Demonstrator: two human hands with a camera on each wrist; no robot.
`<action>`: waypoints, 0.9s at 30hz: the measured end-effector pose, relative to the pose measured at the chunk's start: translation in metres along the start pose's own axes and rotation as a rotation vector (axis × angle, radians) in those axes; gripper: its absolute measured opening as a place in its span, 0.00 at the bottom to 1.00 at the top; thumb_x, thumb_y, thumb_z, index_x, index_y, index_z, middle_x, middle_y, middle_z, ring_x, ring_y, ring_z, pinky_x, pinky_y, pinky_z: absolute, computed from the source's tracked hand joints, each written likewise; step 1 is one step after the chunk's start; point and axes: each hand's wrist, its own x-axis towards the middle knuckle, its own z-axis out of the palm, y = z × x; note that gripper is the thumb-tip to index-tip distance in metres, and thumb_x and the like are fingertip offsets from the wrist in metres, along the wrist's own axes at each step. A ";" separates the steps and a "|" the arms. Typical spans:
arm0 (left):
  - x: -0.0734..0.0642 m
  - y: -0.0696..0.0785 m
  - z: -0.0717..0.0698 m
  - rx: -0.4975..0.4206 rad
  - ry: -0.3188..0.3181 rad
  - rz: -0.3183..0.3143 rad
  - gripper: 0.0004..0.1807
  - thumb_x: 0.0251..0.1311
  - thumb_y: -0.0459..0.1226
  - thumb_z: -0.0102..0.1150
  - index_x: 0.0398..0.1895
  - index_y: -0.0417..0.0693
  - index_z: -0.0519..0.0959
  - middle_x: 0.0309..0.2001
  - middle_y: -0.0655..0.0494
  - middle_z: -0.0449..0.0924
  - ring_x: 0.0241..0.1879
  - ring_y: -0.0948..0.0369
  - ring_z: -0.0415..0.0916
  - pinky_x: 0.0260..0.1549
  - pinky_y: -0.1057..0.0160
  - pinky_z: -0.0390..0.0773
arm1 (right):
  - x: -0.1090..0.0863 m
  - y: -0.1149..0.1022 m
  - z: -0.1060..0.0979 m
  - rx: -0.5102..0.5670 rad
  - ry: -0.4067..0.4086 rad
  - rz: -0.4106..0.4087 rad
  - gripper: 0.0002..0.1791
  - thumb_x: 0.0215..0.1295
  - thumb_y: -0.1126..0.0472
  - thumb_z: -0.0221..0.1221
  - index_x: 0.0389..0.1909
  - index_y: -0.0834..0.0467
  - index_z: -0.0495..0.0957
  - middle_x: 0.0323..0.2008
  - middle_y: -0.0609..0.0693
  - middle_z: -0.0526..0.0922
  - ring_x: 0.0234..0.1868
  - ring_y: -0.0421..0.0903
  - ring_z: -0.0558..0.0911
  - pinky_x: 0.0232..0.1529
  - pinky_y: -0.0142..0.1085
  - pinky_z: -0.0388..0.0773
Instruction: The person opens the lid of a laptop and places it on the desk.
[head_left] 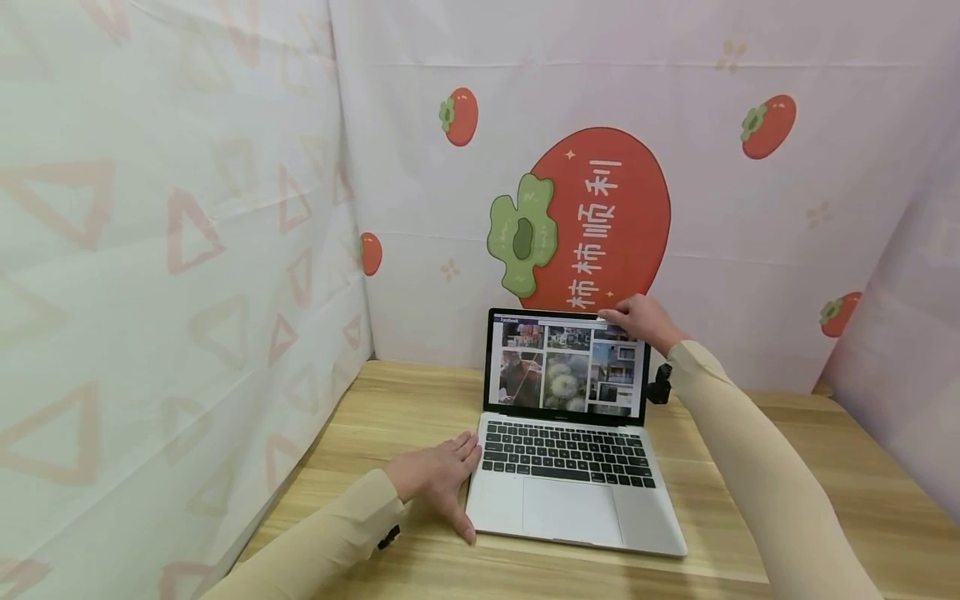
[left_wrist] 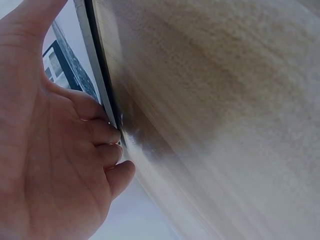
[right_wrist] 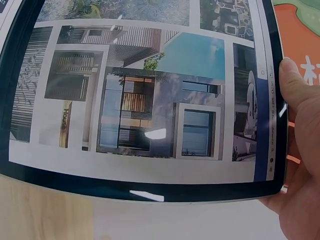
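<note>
A silver laptop (head_left: 570, 508) stands unfolded on the wooden table, its lit screen (head_left: 566, 367) showing a page of pictures. At the top edge of the lid, towards the right corner, my right hand (head_left: 643, 321) grips the rim, thumb on the screen side and fingers behind, as the right wrist view shows with the screen (right_wrist: 160, 115) close up. My left hand (head_left: 442, 479) lies along the left edge of the base, thumb spread towards the front corner. In the left wrist view, the left hand's fingertips (left_wrist: 111, 155) are right at the base's side edge.
The wooden table (head_left: 420, 387) reaches back to a white cloth backdrop (head_left: 420, 183) printed with red persimmons. A second cloth wall (head_left: 247, 275) with triangle shapes runs along the left side. Each forearm wears a small black device.
</note>
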 end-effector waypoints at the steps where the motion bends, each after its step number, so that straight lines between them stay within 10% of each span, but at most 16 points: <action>1: 0.000 0.000 0.000 0.002 0.003 0.002 0.76 0.31 0.82 0.55 0.79 0.43 0.46 0.80 0.45 0.39 0.79 0.51 0.38 0.76 0.57 0.48 | 0.000 0.001 0.000 0.005 0.002 -0.001 0.25 0.69 0.41 0.56 0.32 0.60 0.85 0.10 0.45 0.66 0.14 0.44 0.66 0.22 0.36 0.67; 27: 0.000 -0.001 0.003 -0.037 0.029 0.017 0.76 0.32 0.81 0.57 0.78 0.41 0.46 0.79 0.43 0.39 0.79 0.50 0.38 0.76 0.56 0.49 | -0.018 0.020 -0.018 0.007 -0.018 0.029 0.30 0.69 0.37 0.53 0.37 0.62 0.85 0.11 0.45 0.61 0.16 0.43 0.60 0.22 0.36 0.60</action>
